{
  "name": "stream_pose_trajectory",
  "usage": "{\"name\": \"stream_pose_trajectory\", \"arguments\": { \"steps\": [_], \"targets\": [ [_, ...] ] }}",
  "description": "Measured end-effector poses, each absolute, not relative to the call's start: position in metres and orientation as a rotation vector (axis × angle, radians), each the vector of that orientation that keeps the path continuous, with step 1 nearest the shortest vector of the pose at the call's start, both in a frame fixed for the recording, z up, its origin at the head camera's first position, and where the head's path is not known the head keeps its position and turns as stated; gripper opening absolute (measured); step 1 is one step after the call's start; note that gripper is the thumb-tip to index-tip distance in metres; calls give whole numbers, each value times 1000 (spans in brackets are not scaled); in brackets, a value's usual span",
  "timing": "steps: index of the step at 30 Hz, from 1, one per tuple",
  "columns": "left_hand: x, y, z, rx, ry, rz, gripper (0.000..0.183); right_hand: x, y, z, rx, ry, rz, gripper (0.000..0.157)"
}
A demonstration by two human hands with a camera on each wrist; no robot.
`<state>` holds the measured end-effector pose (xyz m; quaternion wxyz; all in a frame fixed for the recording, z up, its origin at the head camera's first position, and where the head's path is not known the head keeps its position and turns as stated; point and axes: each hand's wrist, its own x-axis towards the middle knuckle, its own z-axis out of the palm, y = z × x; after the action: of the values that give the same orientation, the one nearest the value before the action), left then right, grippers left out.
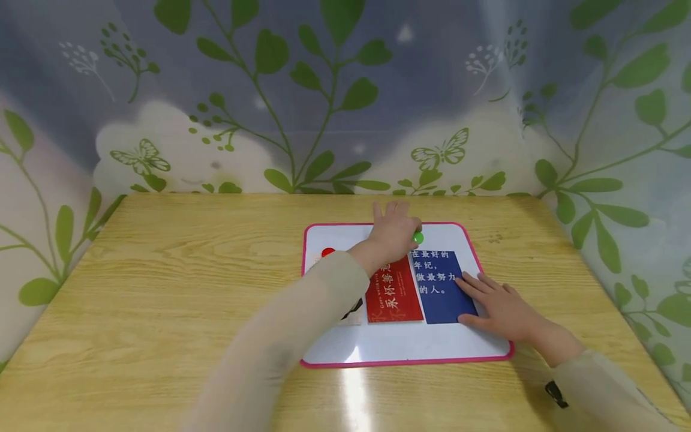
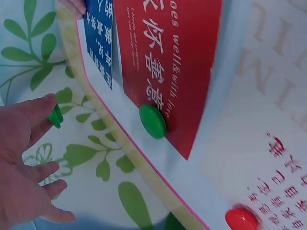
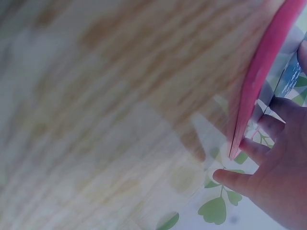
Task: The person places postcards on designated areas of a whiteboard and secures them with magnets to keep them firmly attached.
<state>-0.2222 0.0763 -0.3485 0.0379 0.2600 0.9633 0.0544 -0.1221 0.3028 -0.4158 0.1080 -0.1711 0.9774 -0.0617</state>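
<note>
My left hand (image 1: pixel 393 233) pinches a round green magnet (image 2: pixel 55 116) between thumb and finger, above the upper edge of a whiteboard (image 1: pixel 388 345) with a pink rim. Just below is a blue card (image 1: pixel 448 306) with white writing; my right hand (image 1: pixel 499 307) rests on its right side with the fingers spread straight. Beside it lies a red card (image 1: pixel 396 297), and another green magnet (image 2: pixel 152 121) sits on that card's upper edge in the left wrist view. A pale card (image 2: pixel 273 143) with red writing has a red magnet (image 2: pixel 241 218) at its top.
The whiteboard lies flat on a wood-grain table (image 1: pixel 162 312). A leaf-patterned curtain (image 1: pixel 302 96) stands along the table's back and sides, close behind the left hand. My left forearm (image 1: pixel 291 324) crosses over the pale card and hides most of it in the head view.
</note>
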Motion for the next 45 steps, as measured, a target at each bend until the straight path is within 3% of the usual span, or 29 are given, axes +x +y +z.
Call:
{"name": "stream_pose_trajectory", "arguments": {
  "steps": [21, 45],
  "targets": [
    [-232, 115, -364, 917, 2867, -107, 35, -123, 303, -420, -520, 2873, -176, 77],
    [-238, 129, -384, 938, 2814, -88, 29, -120, 307, -417, -508, 2878, -197, 76]
  ]
}}
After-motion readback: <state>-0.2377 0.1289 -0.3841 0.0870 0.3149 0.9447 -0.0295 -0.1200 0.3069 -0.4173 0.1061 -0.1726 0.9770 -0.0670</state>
